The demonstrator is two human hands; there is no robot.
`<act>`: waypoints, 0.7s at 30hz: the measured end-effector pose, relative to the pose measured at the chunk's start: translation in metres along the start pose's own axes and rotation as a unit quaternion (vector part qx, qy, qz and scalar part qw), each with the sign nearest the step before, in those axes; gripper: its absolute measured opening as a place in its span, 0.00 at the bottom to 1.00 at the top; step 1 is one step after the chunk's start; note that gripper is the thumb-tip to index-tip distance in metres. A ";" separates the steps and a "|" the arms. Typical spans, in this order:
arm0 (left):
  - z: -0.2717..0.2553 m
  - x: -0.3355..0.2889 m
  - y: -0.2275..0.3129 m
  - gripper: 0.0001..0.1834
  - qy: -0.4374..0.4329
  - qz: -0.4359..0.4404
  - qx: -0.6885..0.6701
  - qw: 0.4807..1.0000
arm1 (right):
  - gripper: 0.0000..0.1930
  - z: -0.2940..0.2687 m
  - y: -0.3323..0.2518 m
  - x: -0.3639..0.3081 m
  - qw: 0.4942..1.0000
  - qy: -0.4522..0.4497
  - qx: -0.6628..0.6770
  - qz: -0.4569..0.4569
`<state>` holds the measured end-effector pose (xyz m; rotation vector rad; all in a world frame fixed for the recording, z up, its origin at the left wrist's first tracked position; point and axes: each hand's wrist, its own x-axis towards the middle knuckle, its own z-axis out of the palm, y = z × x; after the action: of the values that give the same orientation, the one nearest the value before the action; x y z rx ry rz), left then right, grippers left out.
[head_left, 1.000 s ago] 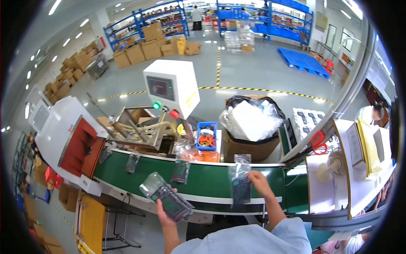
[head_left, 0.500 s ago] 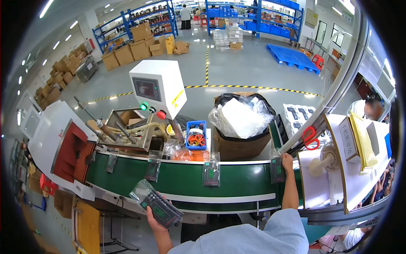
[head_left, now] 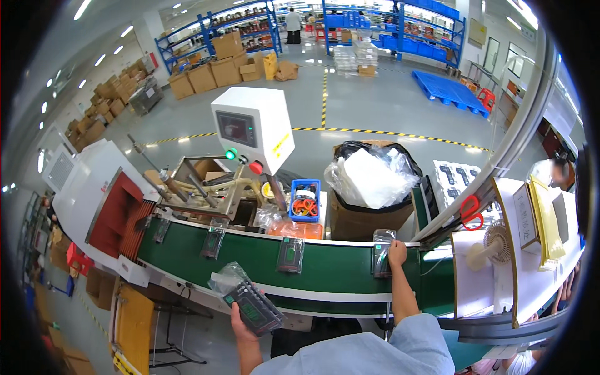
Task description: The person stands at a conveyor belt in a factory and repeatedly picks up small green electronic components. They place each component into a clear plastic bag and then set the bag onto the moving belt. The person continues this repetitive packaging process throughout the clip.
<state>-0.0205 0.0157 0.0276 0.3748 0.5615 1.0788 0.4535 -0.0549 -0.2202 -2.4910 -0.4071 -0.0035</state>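
My left hand point(head_left: 242, 322), low at the near side of the green conveyor belt point(head_left: 337, 275), is closed round a stack of flat dark devices in clear plastic bags point(head_left: 256, 309). The stack is tilted and its loose bag ends point up and left. On the right part of the belt, my right hand point(head_left: 397, 252) is closed at the right edge of a bagged dark device point(head_left: 382, 259) lying flat. Its fingertips are partly hidden. Further left on the belt lie another bagged device point(head_left: 290, 255), a third point(head_left: 214, 241) and a smaller-looking one point(head_left: 162, 230).
A white machine with a red curtain point(head_left: 115, 219) stands at the belt's left end. Behind the belt are a control box point(head_left: 253, 131), a blue bin point(head_left: 306, 201) of orange-handled tools and a carton point(head_left: 375, 215) lined with black plastic. At right are a pole, red scissors point(head_left: 470, 212) and a small fan point(head_left: 490, 244).
The bagged devices on the belt have shifted left, and my right hand has moved left along with the nearest one. My left hand still holds the stack. The whole view has turned slightly.
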 end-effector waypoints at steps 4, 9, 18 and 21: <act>-0.022 0.004 -0.005 0.30 0.017 -0.030 0.002 0.999 | 0.15 0.021 0.000 -0.006 1.000 0.004 0.007 -0.025; -0.033 -0.003 -0.002 0.30 0.011 -0.062 0.014 0.998 | 0.16 0.000 -0.035 -0.023 0.998 -0.006 0.000 -0.060; -0.045 -0.003 -0.012 0.23 0.001 -0.115 0.068 0.991 | 0.16 -0.069 -0.117 -0.070 0.969 -0.126 0.128 -0.171; -0.037 -0.003 -0.020 0.23 -0.010 -0.129 0.115 0.985 | 0.16 -0.104 -0.181 -0.136 0.817 -0.460 0.318 -0.140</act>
<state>-0.0288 0.0049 -0.0124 0.4985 0.6991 0.7615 0.2813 -0.0145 -0.0450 -1.5903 -0.9703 1.0709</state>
